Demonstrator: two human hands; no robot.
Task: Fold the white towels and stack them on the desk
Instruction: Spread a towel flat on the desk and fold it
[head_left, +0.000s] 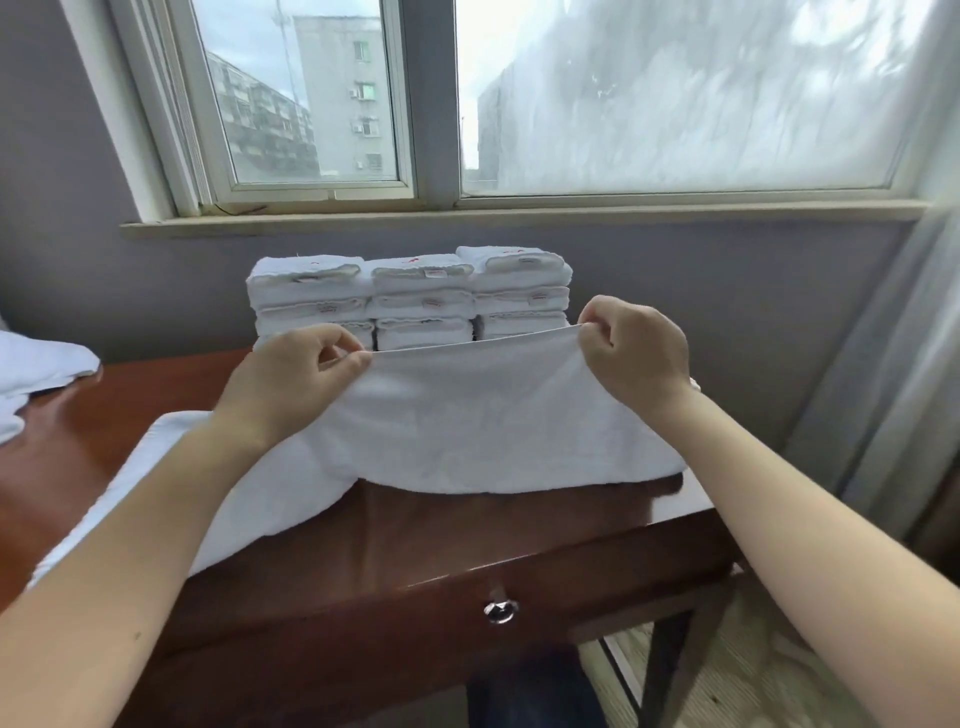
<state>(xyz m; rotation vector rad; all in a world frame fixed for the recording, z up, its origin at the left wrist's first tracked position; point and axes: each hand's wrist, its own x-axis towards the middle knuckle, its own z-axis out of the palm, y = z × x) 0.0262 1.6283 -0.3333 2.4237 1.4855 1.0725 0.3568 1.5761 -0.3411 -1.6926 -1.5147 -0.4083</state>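
A white towel (467, 426) hangs stretched above the brown wooden desk (415, 540). My left hand (296, 379) pinches its upper left corner and my right hand (631, 351) pinches its upper right corner. The towel's top edge runs taut between them, its lower fold brushes the desk and its left part trails down over the desk's front left. Behind the towel, against the wall, three side-by-side stacks of folded white towels (410, 296) stand on the desk; their lowest layers are partly hidden by the held towel.
More loose white cloth (36, 374) lies at the desk's far left. A drawer with a metal knob (500, 610) sits in the desk's front. A window sill (519, 215) runs above the stacks, and a sheer curtain (883, 389) hangs at the right.
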